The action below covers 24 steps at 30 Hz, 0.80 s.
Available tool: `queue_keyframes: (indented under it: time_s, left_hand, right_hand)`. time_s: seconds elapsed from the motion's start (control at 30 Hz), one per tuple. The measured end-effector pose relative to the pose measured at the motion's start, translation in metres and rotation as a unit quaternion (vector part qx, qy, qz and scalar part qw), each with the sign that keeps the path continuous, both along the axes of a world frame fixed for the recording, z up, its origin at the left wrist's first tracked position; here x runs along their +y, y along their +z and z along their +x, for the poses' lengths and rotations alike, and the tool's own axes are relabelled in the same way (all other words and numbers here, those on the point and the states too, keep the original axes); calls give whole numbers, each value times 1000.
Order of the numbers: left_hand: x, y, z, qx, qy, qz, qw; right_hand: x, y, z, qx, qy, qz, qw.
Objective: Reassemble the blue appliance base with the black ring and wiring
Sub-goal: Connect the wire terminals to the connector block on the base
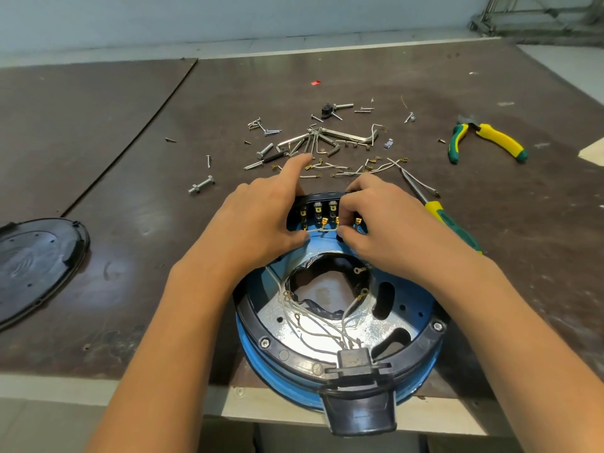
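The blue appliance base point(415, 302) lies upside down at the table's front edge, with the black ring point(294, 356) screwed around its rim. White wires point(313, 325) with ring terminals spread over its silver inner plate. At the far side sits a black switch block point(322, 204) with gold spade terminals. My left hand point(258, 220) grips the block's left end, index finger stretched out, thumb on a thin white wire. My right hand point(382, 223) pinches that wire and a terminal at the block. A black plug socket point(356, 364) sits at the near rim.
Loose screws, bolts and hex keys point(313, 138) lie scattered behind the base, with spare terminal wires point(369, 166). Green-yellow pliers point(483, 138) lie at the right, a screwdriver point(438, 207) beside my right hand. A black cover plate point(36, 263) rests at the left edge.
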<state>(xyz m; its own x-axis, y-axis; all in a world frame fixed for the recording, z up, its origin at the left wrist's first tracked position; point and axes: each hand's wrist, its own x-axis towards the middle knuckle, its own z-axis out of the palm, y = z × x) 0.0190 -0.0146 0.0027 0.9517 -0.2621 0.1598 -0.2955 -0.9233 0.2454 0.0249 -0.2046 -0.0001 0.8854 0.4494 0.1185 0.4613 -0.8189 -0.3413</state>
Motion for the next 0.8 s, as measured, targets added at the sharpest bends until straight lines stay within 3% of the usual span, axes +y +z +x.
queue_keyframes:
  time_s: [0.43, 0.63, 0.8]
  left_hand:
    - [4, -9, -1, -18, 4, -3, 1000]
    - [5, -7, -4, -28, -29, -55, 998]
    - [3, -4, -3, 11, -36, -9, 999]
  right_hand:
    - [-1, 2, -2, 1, 5, -20, 1000]
    - [-1, 4, -2, 14, 11, -20, 1000]
    - [-2, 3, -2, 15, 12, -27, 999]
